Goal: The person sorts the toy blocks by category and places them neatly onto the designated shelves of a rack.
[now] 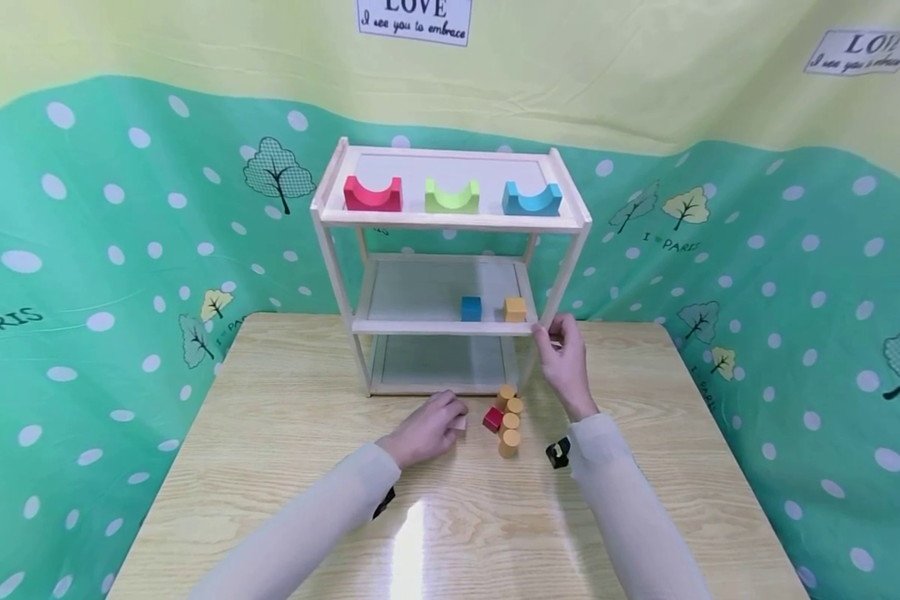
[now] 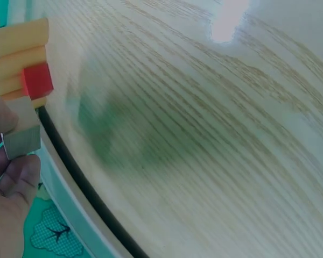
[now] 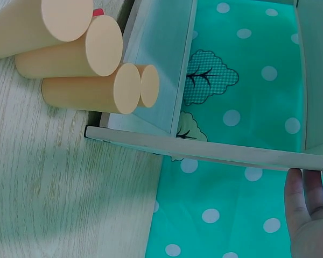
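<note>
My left hand [image 1: 427, 425] pinches a small pale block [image 2: 22, 128] between thumb and fingers, just above the tabletop in front of the rack. A red cube [image 1: 492, 419] lies to its right, against several upright orange wooden cylinders [image 1: 509, 442]. At the right front post of the white wooden shelf rack [image 1: 450, 328], level with the middle shelf, my right hand [image 1: 565, 362] grips the frame. Its fingers [image 3: 297, 196] meet the post in the right wrist view; part of the hand is cut off there.
Red [image 1: 372, 198], green [image 1: 452, 200] and blue [image 1: 532, 202] arch blocks stand on the top shelf. The middle shelf carries a blue cube [image 1: 471, 309] and an orange cube [image 1: 514, 310]. A patterned cloth [image 1: 157, 217] hangs behind the wooden table [image 1: 270, 433].
</note>
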The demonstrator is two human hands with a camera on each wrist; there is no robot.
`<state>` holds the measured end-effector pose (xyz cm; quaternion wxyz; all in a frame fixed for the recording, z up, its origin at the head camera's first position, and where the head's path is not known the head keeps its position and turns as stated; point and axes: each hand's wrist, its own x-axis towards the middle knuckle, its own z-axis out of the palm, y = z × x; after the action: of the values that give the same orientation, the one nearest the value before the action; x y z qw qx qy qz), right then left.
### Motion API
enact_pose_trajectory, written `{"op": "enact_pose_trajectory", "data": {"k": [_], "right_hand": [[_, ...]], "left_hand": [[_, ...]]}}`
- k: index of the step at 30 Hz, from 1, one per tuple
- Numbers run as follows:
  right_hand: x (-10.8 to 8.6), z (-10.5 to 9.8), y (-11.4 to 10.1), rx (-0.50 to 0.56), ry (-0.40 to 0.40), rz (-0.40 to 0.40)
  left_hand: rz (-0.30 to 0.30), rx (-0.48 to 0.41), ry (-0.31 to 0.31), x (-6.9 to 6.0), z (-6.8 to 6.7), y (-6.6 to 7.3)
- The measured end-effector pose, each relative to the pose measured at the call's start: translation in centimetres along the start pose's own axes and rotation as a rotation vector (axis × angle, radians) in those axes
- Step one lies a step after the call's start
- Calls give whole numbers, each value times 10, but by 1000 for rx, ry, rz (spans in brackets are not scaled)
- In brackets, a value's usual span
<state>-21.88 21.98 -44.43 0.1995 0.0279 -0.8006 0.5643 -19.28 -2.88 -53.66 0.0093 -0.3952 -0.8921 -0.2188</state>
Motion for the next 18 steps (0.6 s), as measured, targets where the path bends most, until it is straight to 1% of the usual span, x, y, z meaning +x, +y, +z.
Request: {"op": "enact_pose_trajectory", "data": {"k": [6, 11, 15, 18], "right_hand": [[-7, -2, -27, -11, -10, -26], [-8, -2, -31, -27, -8, -34], [-8, -2, -29, -10, -13, -39], [-8, -2, -29, -10, -16, -40]], "left_hand": [[1, -18, 10, -5, -9, 3], [33, -7, 33, -9, -16, 6], [64, 14, 50, -11, -19, 8], [77, 14, 54, -12, -24, 11]]}}
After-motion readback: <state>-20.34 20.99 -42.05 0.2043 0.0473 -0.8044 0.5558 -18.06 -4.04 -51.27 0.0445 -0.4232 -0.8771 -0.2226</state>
